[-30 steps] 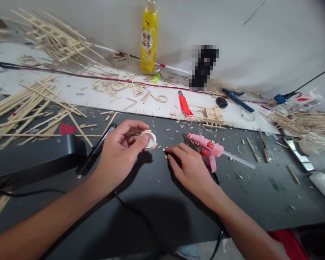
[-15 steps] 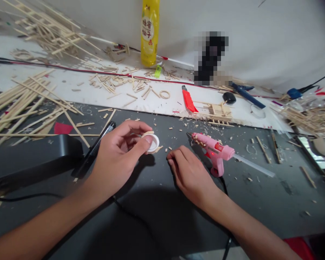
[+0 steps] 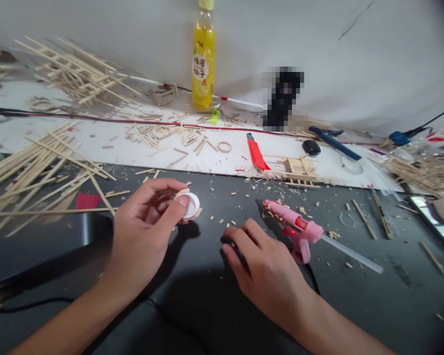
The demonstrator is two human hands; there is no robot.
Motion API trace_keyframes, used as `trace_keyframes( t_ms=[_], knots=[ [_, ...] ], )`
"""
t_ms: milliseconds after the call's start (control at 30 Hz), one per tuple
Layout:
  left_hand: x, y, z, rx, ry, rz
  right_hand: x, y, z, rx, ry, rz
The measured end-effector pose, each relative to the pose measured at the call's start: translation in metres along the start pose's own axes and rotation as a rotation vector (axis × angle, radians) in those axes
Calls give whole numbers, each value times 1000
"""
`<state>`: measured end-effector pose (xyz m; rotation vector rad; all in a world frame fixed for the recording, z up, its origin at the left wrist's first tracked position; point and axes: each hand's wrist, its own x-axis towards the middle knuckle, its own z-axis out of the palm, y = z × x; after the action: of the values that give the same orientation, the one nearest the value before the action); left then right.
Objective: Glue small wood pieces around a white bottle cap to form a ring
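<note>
A single head-worn camera looks forward and down across a gray counter from the person's own side, close above the work. The left hand and right hand fill the near middle, forearms entering from the near edge. The wide view runs to the pale wall at the far side, dark shading its far right corner, the scene slanting downward toward the right.
</note>
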<state>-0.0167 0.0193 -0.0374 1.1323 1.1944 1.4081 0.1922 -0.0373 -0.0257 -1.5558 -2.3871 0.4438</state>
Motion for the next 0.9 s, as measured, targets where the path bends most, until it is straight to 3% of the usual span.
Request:
trace_keyframes(
  t_ms=[133, 333, 500, 567, 733, 800, 900],
  knots=[
    [1, -1, 0, -35, 39, -74, 22, -7, -2, -155, 7, -12],
    [-1, -4, 0, -40, 4, -44, 56, -9, 7, -238, -146, -42],
    [-2, -2, 0, -33, 2, -15, 53, -17, 4, -206, -137, -75],
    [-4, 0, 1, -32, 1, -5, 42, -20, -3, -2, -84, 17],
    [-13, 6, 3, 111, -44, 78, 10, -11, -19, 921, -98, 347],
    [-17, 7, 2, 216, -78, 148, 2, -4, -20, 1200, -83, 378],
    [-26, 5, 2, 345, -129, 231, -6, 5, -18, 1366, -42, 324]
  ],
)
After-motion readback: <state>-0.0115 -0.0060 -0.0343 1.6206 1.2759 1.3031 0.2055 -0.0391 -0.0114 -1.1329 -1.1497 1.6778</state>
